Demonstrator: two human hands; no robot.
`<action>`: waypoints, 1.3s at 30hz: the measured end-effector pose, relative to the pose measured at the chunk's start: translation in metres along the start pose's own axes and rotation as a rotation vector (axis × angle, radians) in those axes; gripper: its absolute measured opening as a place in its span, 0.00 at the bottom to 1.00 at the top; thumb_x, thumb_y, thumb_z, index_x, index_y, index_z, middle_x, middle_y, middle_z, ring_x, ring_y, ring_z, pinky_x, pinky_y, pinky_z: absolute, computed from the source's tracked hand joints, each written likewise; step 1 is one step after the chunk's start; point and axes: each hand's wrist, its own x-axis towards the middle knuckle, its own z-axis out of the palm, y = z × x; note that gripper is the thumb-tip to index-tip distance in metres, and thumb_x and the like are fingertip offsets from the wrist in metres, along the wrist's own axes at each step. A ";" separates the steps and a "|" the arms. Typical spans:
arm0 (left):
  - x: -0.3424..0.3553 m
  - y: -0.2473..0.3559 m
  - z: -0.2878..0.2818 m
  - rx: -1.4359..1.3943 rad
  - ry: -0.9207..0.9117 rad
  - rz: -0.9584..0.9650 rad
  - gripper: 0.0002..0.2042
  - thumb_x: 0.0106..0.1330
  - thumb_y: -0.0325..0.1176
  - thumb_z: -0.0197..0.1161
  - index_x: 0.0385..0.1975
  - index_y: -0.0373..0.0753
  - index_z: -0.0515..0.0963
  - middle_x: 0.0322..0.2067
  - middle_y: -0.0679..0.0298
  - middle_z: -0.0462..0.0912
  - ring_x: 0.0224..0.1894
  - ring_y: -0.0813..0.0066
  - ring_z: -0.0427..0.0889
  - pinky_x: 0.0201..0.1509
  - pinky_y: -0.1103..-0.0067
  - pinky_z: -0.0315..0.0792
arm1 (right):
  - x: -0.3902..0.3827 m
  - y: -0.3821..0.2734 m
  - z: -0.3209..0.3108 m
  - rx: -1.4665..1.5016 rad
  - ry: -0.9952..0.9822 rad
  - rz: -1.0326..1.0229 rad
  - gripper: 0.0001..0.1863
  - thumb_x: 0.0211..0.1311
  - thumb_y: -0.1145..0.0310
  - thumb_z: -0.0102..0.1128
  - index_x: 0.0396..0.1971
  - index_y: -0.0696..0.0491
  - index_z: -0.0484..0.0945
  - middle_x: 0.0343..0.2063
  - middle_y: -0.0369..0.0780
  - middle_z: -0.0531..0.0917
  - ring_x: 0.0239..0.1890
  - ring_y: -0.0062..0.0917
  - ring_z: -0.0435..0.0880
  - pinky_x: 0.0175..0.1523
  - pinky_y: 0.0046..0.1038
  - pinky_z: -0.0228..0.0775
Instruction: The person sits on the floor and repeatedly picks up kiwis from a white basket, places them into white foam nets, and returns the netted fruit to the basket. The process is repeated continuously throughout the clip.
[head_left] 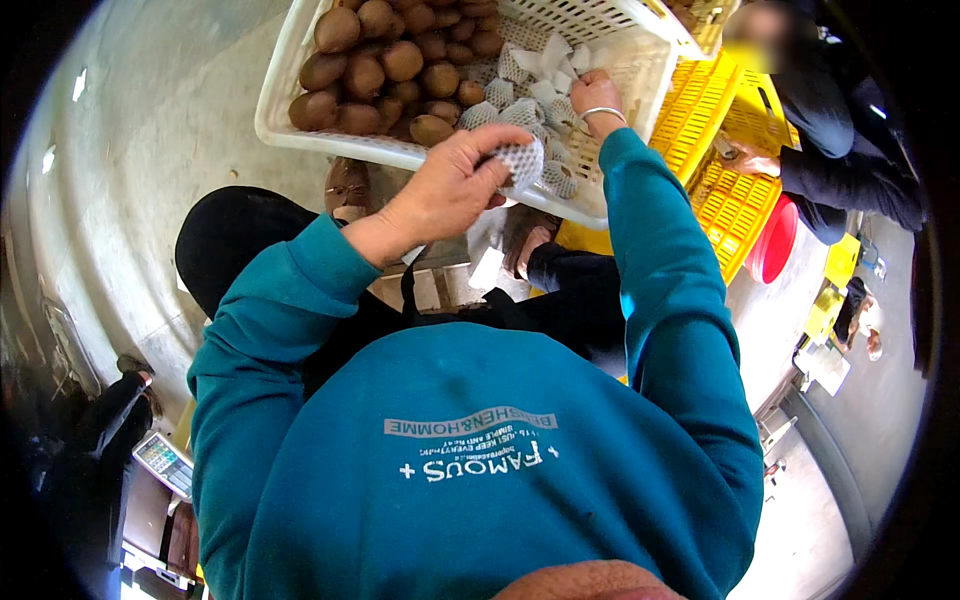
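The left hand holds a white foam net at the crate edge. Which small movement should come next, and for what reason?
Probably the right hand, now deep among the loose foam nets in the white crate, should move toward the brown kiwifruits and pick one up. The left hand grips a foam net that looks empty, and the fruit lie bare.

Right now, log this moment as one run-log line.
left hand: holds foam net | right hand: in white crate, among nets | kiwis: left side of crate
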 end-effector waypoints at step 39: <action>0.057 -0.016 -0.004 -0.370 0.316 0.151 0.30 0.64 0.27 0.56 0.64 0.39 0.50 0.49 0.62 0.72 0.49 0.75 0.73 0.51 0.77 0.73 | -0.126 -0.078 -0.139 0.666 -0.383 -0.566 0.17 0.44 0.75 0.64 0.37 0.50 0.74 0.36 0.42 0.75 0.44 0.31 0.75 0.47 0.27 0.68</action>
